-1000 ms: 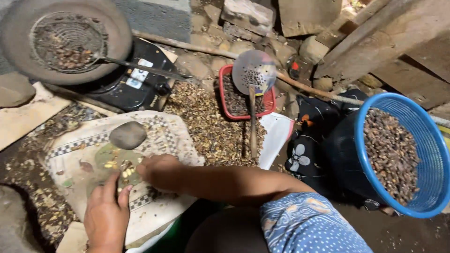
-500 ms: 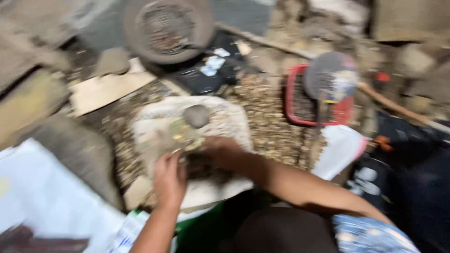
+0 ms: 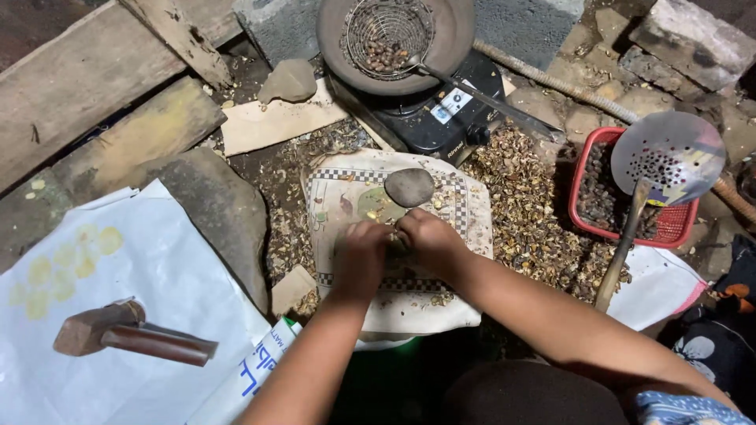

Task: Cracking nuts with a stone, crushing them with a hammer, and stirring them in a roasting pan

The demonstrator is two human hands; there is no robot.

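Note:
My left hand [image 3: 361, 258] and my right hand [image 3: 428, 239] meet over a patterned cloth [image 3: 461, 212] spread on the ground. Their fingers pinch together around something small that stays hidden between them. A smooth grey stone [image 3: 409, 186] rests on the cloth just beyond my fingertips, beside a few yellowish kernels [image 3: 378, 208]. Broken nut shells [image 3: 520, 197] lie heaped to the right of the cloth.
A dark pan [image 3: 453, 35] with a wire strainer [image 3: 390, 31] of nuts sits on a black stove [image 3: 441, 118]. A red basket [image 3: 587, 177] carries a perforated ladle [image 3: 669, 157]. A hammer [image 3: 130, 334] lies on a white sheet [image 3: 118, 267] at left, near a big rock [image 3: 224, 212] and planks [image 3: 87, 79].
The view swung left and steadied, so the blue basket is gone from sight. My left hand moved up the cloth and joined my right hand near the stone.

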